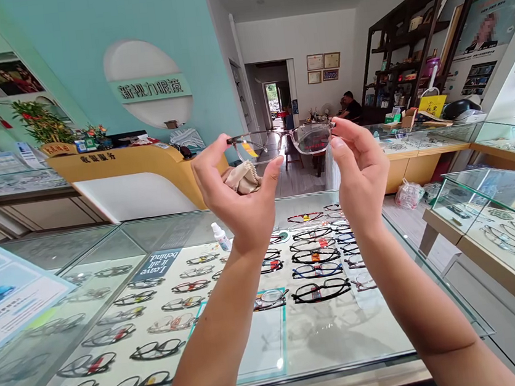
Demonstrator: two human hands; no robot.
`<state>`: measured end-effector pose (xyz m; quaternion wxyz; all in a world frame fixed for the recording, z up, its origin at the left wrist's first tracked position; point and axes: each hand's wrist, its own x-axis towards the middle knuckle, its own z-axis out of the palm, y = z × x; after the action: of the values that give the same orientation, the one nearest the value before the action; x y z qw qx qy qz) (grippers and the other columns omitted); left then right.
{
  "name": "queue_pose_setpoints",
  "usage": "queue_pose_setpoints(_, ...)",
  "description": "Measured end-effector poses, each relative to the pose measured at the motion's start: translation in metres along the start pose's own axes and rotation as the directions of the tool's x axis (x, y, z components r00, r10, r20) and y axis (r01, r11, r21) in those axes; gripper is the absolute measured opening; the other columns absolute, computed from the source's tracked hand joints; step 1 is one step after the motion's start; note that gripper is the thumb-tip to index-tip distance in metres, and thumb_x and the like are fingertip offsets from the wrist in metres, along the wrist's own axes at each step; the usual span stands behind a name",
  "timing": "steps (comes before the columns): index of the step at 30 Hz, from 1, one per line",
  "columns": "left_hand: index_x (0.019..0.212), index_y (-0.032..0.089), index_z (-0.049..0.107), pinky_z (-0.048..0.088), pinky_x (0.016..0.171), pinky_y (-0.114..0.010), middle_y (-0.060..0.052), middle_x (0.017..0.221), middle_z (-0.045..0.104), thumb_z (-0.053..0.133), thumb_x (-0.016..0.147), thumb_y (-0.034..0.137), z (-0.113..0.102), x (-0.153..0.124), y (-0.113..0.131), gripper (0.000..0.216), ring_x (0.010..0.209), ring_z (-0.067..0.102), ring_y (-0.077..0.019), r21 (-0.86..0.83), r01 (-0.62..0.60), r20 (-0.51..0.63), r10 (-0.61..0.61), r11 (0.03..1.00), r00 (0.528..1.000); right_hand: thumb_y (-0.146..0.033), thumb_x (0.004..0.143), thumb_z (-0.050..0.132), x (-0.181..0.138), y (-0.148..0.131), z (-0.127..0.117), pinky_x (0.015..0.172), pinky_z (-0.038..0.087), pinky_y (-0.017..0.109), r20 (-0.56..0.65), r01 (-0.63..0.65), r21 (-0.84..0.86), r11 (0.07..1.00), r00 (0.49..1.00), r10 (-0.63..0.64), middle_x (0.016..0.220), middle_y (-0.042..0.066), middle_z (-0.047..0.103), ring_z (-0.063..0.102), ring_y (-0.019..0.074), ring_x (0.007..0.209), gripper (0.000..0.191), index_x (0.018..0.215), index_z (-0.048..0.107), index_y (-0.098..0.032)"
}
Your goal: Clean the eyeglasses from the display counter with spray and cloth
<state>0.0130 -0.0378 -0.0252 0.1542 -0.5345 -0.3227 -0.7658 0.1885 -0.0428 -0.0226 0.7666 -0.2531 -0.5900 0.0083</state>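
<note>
Both hands were raised at chest height above the counter (105,247), with the glasses (311,139) held level between them, lenses facing the wearer.

The left hand (238,189) gripped the left end of the glasses between thumb and forefinger. Its remaining fingers were curled over a beige cloth (243,179) bunched in the palm. The cloth lay just below the left lens, which carried a yellow tag (249,149).

The right hand (360,172) pinched the right end of the glasses, thumb beneath and fingers closed over the top.

The glasses were clear of the counter, well above its glass top.

A small white spray bottle (221,237) stood upright on the glass, just below the left wrist. Rows of frames (315,254) lay on display inside the counter. An orange desk (128,161) stood behind, against the teal wall. A person (350,107) sat at the far end of the room, near a dark shelf (407,33).
</note>
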Motion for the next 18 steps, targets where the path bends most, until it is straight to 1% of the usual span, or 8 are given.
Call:
queue_pose_setpoints(3,0.144,0.029,0.058,0.063,0.111,-0.052,-0.014,0.144,0.066,0.089,0.088,0.065,-0.001,0.001,-0.001,0.073,0.14,0.066,-0.0339,-0.029,0.031,0.044,-0.03,0.999,0.999,-0.043,0.11,0.058,0.001,0.003,0.0,0.106,0.061,0.049,-0.01,0.0,-0.011,1.0,1.0,0.0,0.132,0.006,0.075,0.072,0.0256,0.124,0.032,0.137,0.074,-0.036)
queue_pose_setpoints(7,0.138,0.028,0.061,0.061,0.114,-0.053,-0.011,0.136,0.067,0.09,0.086,0.068,-0.002,0.004,-0.003,0.072,0.137,0.067,-0.0334,-0.072,0.063,0.09,-0.056,0.995,0.994,-0.045,0.11,0.059,0.001,0.003,-0.001,0.1,0.062,0.047,-0.027,-0.021,-0.03,0.999,0.999,0.02,0.123,0.007,0.074,0.071,0.025,0.116,0.03,0.134,0.075,-0.034)
queue_pose_setpoints(12,0.133,0.026,0.063,0.064,0.109,-0.05,-0.009,0.127,0.07,0.087,0.088,0.071,-0.003,0.006,-0.003,0.068,0.129,0.07,-0.0306,-0.048,0.089,0.106,-0.083,0.995,0.991,-0.044,0.109,0.06,0.001,-0.002,-0.001,0.099,0.061,0.046,-0.048,-0.009,-0.051,0.999,0.999,0.007,0.122,0.006,0.073,0.07,0.0231,0.11,0.028,0.131,0.075,-0.033)
queue_pose_setpoints(18,0.133,0.026,0.064,0.063,0.108,-0.048,-0.009,0.126,0.07,0.087,0.088,0.071,-0.004,0.006,-0.008,0.068,0.126,0.071,-0.0293,-0.097,0.176,0.173,-0.157,0.98,0.972,-0.043,0.111,0.057,0.0,-0.007,-0.001,0.094,0.061,0.043,-0.052,0.035,-0.113,0.993,0.998,-0.041,0.119,0.006,0.073,0.07,0.0223,0.106,0.027,0.129,0.075,-0.033)
